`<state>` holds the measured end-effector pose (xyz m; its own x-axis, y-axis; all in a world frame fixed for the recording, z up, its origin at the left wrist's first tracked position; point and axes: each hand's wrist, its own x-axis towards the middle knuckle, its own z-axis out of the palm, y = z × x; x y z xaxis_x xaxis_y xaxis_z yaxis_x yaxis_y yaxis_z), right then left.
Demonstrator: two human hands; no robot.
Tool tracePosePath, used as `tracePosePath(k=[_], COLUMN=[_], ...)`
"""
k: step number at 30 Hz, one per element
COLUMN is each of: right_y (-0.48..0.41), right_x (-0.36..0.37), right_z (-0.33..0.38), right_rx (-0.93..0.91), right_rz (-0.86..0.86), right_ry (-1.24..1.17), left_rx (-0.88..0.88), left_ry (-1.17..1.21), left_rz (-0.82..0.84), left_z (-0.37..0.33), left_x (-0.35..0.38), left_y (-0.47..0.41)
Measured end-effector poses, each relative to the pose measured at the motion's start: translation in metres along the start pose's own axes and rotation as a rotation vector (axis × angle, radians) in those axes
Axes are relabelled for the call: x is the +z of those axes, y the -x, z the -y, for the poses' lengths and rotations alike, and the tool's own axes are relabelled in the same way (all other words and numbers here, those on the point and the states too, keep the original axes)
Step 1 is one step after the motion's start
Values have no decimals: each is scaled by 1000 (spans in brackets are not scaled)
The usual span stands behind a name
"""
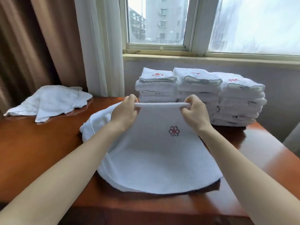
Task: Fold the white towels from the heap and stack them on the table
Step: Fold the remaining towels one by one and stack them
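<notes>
The near hem of the white towel (155,168) lies on the glossy brown table (40,151) just in front of me, its layered edges curving across the wood. From there the cloth rises as a smooth sheet toward my hands. It bears a red embroidered emblem (174,131) right of centre, below my right wrist.

My left hand (125,113) and right hand (195,114) hold the towel's far edge up off the table. Each has its fingers curled round a top corner, thumb pinching, so that the rolled edge is stretched taut between them. A bunched white fold lies on the table left of my left wrist; I cannot tell if it is part of the same towel.

Far left on the table lies the heap (50,101) of loose, rumpled towels, well apart from my hands. Behind my hands, by the wall, stand three stacks (198,88) of folded towels side by side, red emblems on top, their edges trimmed in grey-green. My right hand hides part of the middle one.

Beyond them are a brown curtain (32,38), a sheer curtain (100,46) and the window (159,21).
</notes>
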<state>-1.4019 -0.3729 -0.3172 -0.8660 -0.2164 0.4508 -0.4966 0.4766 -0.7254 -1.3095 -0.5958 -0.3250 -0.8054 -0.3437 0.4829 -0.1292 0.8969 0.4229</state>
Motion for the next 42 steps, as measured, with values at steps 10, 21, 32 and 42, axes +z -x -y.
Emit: tracePosePath(k=[10,21,32,42], right_y=[25,45,56,57], right_x=[-8,-24,-13,-23], right_z=[-27,-33,-46,-51], right_rx=[60,131,-107,45], right_rz=[209,362,473,315], right_ry=[318,652,650,285], left_rx=[135,430,81,136], left_ry=[-409,-268,-300,-213], left_rz=[174,214,640,513], left_z=[0,-4,-25,-41], left_x=[29,46,39,31], left_y=[33,56,44,36])
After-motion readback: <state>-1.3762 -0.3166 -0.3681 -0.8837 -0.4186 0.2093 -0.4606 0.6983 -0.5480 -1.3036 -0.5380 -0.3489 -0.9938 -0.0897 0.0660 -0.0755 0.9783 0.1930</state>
